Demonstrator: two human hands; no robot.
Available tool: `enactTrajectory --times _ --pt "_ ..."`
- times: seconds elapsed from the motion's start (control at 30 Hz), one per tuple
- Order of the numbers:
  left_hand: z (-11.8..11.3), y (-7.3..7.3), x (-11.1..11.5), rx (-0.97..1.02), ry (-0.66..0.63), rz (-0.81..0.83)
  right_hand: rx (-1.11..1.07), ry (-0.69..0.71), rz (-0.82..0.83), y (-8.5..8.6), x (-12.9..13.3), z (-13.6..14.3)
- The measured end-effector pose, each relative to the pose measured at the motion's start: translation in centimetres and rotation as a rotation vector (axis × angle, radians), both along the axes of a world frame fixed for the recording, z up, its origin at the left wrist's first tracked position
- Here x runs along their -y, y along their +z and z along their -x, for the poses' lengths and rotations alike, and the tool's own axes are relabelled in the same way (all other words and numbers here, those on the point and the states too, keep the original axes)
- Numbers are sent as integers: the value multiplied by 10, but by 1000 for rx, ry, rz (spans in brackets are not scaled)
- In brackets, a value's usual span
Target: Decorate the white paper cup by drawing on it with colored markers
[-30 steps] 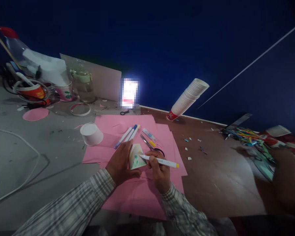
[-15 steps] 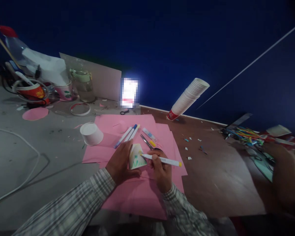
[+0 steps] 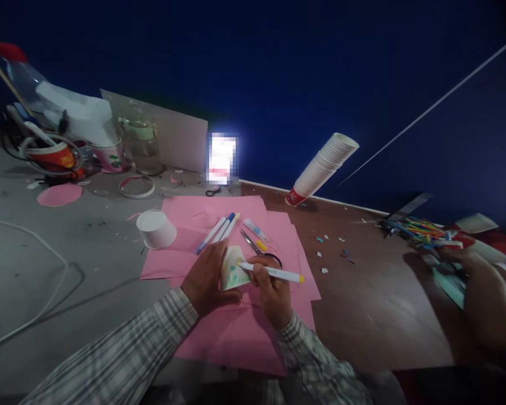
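Note:
My left hand (image 3: 206, 278) is closed round a white paper cup (image 3: 233, 269) that lies tilted over the pink paper (image 3: 240, 343). Green strokes and a faint yellow patch show on the cup's side. In my right hand (image 3: 274, 292), a white marker (image 3: 284, 274) with a yellow end is pinched, its tip against the cup. Just beyond my hands lie several capped markers (image 3: 219, 230), a yellow cap (image 3: 261, 246), a clear tube (image 3: 255, 229) and scissors (image 3: 251, 242), whose handles my right hand partly covers.
An upside-down white cup (image 3: 156, 229) stands to the left. A leaning stack of paper cups (image 3: 322, 169) is at the back. Far left are a glass jar (image 3: 141, 146) and a white cable (image 3: 53, 253). At the right, another person's hand (image 3: 487, 287) is near tangled coloured cords (image 3: 421, 230).
My right hand has shifted slightly left, and the marker's tip has moved left across the cup. My left hand stays in place. The other person's hand has moved slightly.

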State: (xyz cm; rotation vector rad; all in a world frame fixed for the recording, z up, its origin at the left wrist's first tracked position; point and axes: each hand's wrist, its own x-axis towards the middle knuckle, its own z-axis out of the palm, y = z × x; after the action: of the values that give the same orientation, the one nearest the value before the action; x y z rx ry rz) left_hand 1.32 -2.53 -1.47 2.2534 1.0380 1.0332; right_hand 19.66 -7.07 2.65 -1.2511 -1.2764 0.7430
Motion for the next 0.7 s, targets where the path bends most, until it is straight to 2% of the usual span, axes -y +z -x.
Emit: enactTrajectory --times 0.13,0.37,0.53,0.7 --pt "0 1 0 -24 -1 19 7 -5 6 -1 -1 0" --pt "0 -3 -1 -14 -6 -83 -36 -10 33 5 1 -1" --pt "-3 -5 1 17 22 -91 -37 -16 56 9 0 -6" --pt "-1 -3 0 24 -6 -51 -182 -62 126 10 0 -4"
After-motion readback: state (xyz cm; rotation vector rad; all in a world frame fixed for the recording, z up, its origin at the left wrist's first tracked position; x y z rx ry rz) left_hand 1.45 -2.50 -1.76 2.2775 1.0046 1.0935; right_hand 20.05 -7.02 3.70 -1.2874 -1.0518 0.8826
